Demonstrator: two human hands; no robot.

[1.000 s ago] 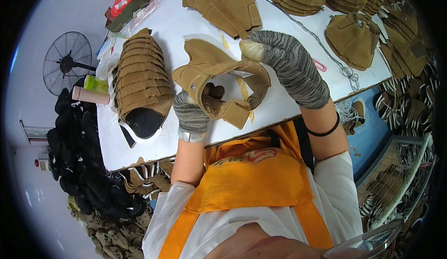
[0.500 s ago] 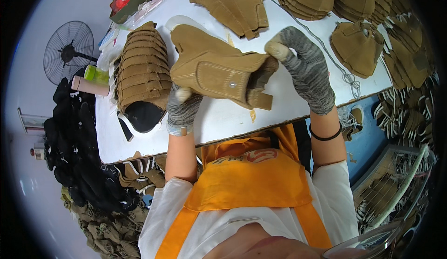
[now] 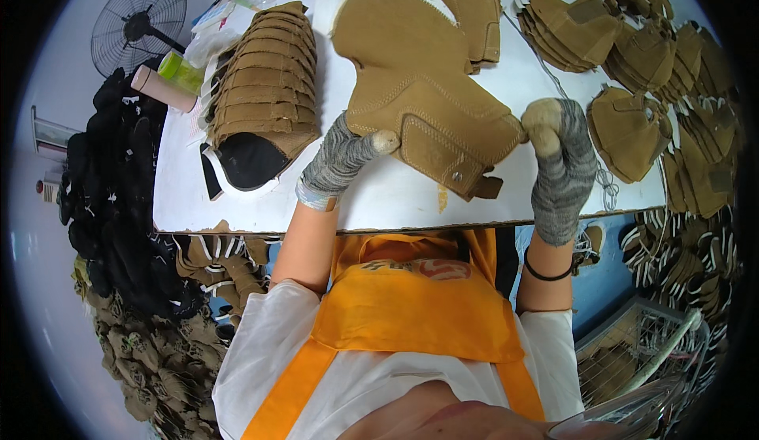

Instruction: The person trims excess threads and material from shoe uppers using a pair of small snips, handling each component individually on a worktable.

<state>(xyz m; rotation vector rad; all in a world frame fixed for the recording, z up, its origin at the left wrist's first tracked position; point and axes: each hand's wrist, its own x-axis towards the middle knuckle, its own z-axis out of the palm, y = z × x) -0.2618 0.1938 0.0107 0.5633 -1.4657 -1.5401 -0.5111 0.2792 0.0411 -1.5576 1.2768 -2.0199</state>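
Observation:
Between my hands, above the white table (image 3: 371, 215), a tan suede boot upper (image 3: 427, 84) is spread fairly flat, showing a stitched panel and a small strap tab at its lower end. My left hand (image 3: 341, 163), in a grey knit glove, is closed on its lower left edge with the thumb on top. My right hand (image 3: 560, 163), gloved the same way, pinches the right corner. A white curved edge shows behind the upper's top; whether it belongs to it I cannot tell. Left of my left hand lies a row of overlapping tan uppers (image 3: 265, 84) with a black-lined opening.
Several stacks of tan uppers (image 3: 569, 33) cover the far right, with another upper (image 3: 628, 132) nearer. A thin grey cord (image 3: 607, 187) lies coiled there. A pink cup (image 3: 164, 88), a green cup (image 3: 180, 72) and a fan (image 3: 138, 25) are at left. A wire basket (image 3: 632, 353) stands lower right.
The upper has turned from its folded, open-ended side to a flatter spread face. My right hand has moved lower in the picture, my left hand slightly right. The whole view has shifted.

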